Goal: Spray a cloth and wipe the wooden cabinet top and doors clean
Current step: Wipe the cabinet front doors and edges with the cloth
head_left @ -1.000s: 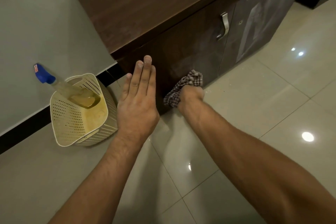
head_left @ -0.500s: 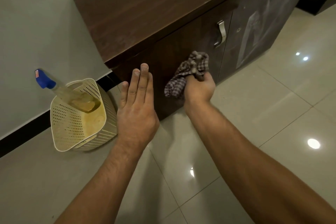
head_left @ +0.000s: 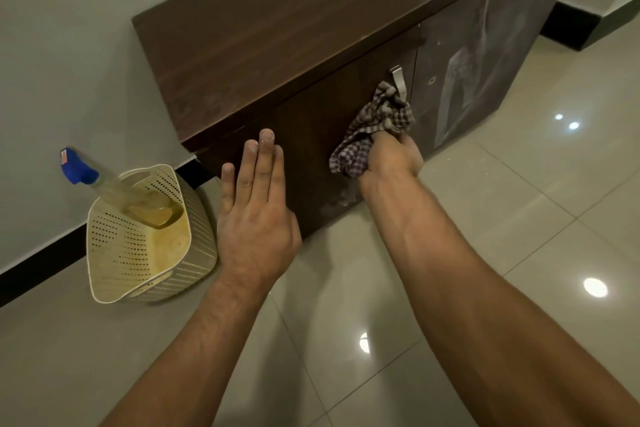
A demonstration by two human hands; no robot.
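Cloth (head_left: 375, 125), checked, bunched in your right hand (head_left: 389, 159); fingers curled round it, pressing it to left cabinet door (head_left: 318, 135) at lower end of metal handle (head_left: 398, 78). Your left hand (head_left: 256, 218) flat, fingers straight and together, over door's left edge; contact unclear. Spray bottle (head_left: 100, 184) leans in perforated basket (head_left: 114, 253) on floor beside cabinet. Cabinet top (head_left: 277, 38) shows dusty streaks.

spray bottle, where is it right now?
Head view, far left: the spray bottle leans inside the cream perforated basket on the floor by the wall, left of the cabinet and the open left hand.
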